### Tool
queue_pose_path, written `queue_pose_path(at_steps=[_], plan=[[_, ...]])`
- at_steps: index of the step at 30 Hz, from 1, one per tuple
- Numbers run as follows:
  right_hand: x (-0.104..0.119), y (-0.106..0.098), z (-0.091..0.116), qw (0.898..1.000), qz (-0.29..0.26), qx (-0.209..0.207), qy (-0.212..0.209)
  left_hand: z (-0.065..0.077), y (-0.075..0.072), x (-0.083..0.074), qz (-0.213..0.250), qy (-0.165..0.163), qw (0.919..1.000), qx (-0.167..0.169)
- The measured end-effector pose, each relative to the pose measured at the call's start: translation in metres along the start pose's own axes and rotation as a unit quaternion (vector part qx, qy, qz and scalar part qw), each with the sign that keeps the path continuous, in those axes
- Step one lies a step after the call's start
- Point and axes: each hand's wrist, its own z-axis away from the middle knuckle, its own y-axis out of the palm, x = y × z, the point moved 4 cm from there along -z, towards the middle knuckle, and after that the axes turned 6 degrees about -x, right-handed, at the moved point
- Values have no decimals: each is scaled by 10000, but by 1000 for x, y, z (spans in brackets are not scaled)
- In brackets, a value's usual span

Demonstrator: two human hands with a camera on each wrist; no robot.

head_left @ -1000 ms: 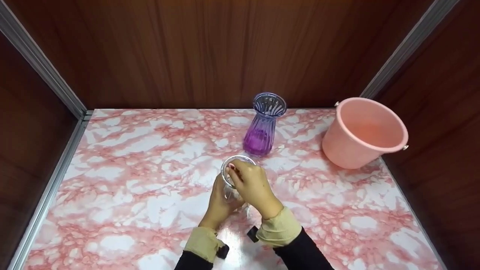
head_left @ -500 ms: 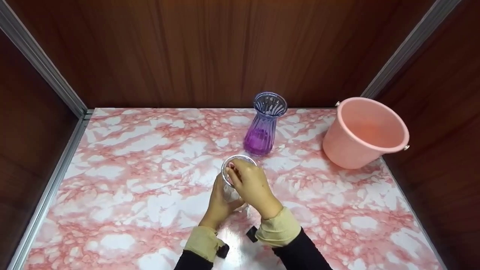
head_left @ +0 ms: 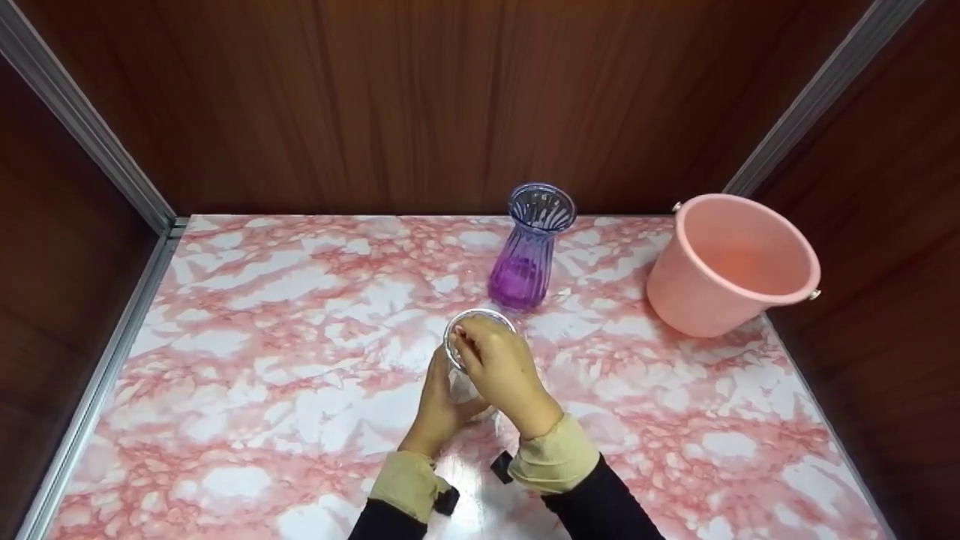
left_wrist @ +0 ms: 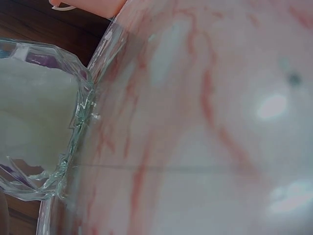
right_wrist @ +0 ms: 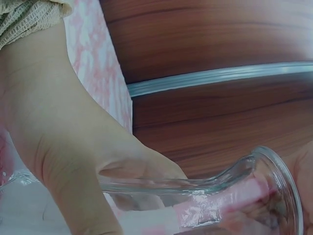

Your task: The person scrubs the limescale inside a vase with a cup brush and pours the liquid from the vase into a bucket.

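A clear glass vase with a flared mouth stands near the table's middle, in front of the purple vase. My left hand wraps round its body from the left. My right hand reaches over the rim with curled fingers inside the mouth. In the right wrist view a long pink-and-white thing runs down inside the glass from those fingers; its exact kind is unclear. The left wrist view shows the vase's thick base with a whitish mass behind it. My right fingertips are largely hidden.
A blue-to-purple ribbed glass vase stands upright just behind the hands. At the back right is a pink bucket. The pink-and-white marbled table is bounded by dark wood panels with metal edge strips.
Hardly anything differs. Both hands stay at the clear vase; the right wrist has shifted very slightly left, and the head view has moved a little.
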Motion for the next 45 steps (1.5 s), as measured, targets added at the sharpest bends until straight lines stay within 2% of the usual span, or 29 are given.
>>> queue_pose_path(at_steps=[2,9,18,23,34,41,45], plan=[[0,0,-1,10000,44,-57,0,0,0,0,-19,18,10000,5],[1,0,-3,9997,-3,-246,63,1,-1,2,-146,-276,9995,69],[1,0,-2,9976,39,-688,-55,1,0,2,-224,-188,9996,65],[1,-1,0,9962,185,-835,-170,1,0,2,-138,-325,9994,-2],[2,-3,1,9967,348,-723,-112,0,0,1,8,-586,9983,48],[0,-2,0,9968,434,-652,-163,0,1,3,130,-611,9980,60],[0,-3,0,9969,433,-630,-188,-1,1,3,287,-797,9964,60]])
